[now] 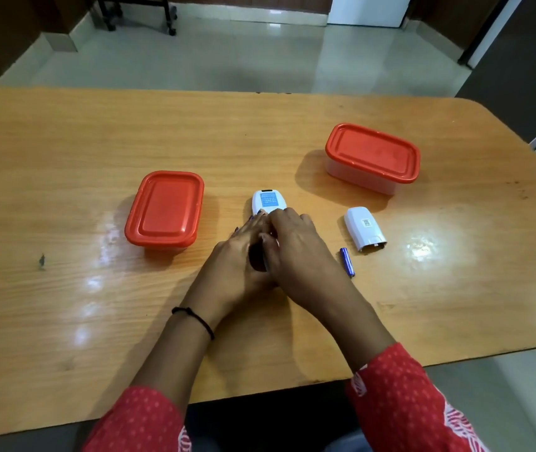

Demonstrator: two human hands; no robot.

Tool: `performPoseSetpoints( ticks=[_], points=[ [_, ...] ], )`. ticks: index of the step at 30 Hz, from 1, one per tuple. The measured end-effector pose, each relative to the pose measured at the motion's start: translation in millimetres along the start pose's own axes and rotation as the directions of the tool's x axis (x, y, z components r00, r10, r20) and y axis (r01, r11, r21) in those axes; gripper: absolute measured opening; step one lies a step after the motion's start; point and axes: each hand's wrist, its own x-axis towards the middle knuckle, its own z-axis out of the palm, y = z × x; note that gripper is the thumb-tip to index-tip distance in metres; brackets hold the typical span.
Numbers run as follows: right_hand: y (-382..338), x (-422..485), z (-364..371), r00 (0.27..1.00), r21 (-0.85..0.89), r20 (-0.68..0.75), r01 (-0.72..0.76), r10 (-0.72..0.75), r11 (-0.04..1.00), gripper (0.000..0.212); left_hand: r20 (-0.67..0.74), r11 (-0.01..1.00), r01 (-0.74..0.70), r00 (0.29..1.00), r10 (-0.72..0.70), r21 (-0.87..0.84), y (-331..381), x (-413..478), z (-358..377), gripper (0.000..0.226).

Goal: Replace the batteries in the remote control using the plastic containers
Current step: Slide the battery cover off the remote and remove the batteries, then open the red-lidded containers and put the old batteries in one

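One remote (268,202) well inside table (64,141) edges, left hand (242,256), right hand (296,244) atop

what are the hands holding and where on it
The remote, by its near half. The left hand holds its left side and the right hand lies over it from above. Whether the right hand's fingers grip anything is hidden.

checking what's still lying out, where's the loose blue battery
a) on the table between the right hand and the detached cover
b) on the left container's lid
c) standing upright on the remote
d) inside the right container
a: the blue battery lies flat on the table, just right of the right hand and near the white battery cover.
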Motion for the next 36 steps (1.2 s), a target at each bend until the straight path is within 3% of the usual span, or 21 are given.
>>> performPoseSetpoints(
  ticks=[4,7,9,11,14,16,22,27,29,31,33,36],
  points=[
    [8,-13,0,0.998,0.199,-0.054,0.02,-0.01,0.98,0.007,0.009,0.999,0.013,1.0,-0.012,-0.036,-2,-1,0,0.086],
    [15,-18,-20,0.951,0.303,-0.304,0.032,0.064,0.952,0.01,-0.001,0.999,0.03,1.0,-0.03,-0.021,-3,-3,1,0.093],
    [28,-21,-41,0.886,0.382,-0.419,-0.026,0.198,0.924,0.012,-0.024,0.999,0.036,0.999,-0.036,0.015,-2,-3,1,0.095],
    [45,-31,-58,0.859,0.413,-0.37,-0.189,0.353,0.891,0.014,-0.033,0.999,0.022,0.999,-0.021,0.034,-1,-4,3,0.094],
    [69,-52,-58,0.821,0.268,-0.229,-0.464,0.523,0.844,0.012,-0.045,0.994,-0.031,0.998,0.036,0.103,-1,-5,8,0.092],
    [78,-57,-50,0.796,0.217,-0.216,-0.525,0.565,0.823,0.018,-0.067,0.985,-0.053,0.996,0.065,0.165,1,-6,14,0.09],
    [85,-59,-52,0.811,0.186,-0.248,-0.497,0.529,0.848,0.018,-0.211,0.969,-0.137,0.961,0.18,0.206,21,-6,31,0.066],
    [104,-33,-81,0.764,0.201,-0.516,-0.332,0.387,0.922,0.022,-0.274,0.952,-0.24,0.918,0.287,0.191,37,12,47,0.044],
    [119,-9,-91,0.763,0.116,-0.575,-0.28,0.294,0.953,0.035,-0.286,0.95,-0.254,0.911,0.298,0.181,38,18,52,0.041],
    [137,20,-96,0.828,-0.012,-0.498,-0.301,0.256,0.953,0.054,-0.286,0.953,-0.25,0.913,0.291,0.169,36,23,55,0.039],
    [158,44,-96,0.903,-0.195,-0.334,-0.348,0.271,0.917,0.066,-0.275,0.955,-0.243,0.919,0.284,0.172,32,25,57,0.038],
    [181,56,-92,0.928,-0.242,-0.254,-0.334,0.272,0.911,0.061,-0.278,0.955,-0.247,0.917,0.285,0.164,30,26,55,0.036]
  ],
)
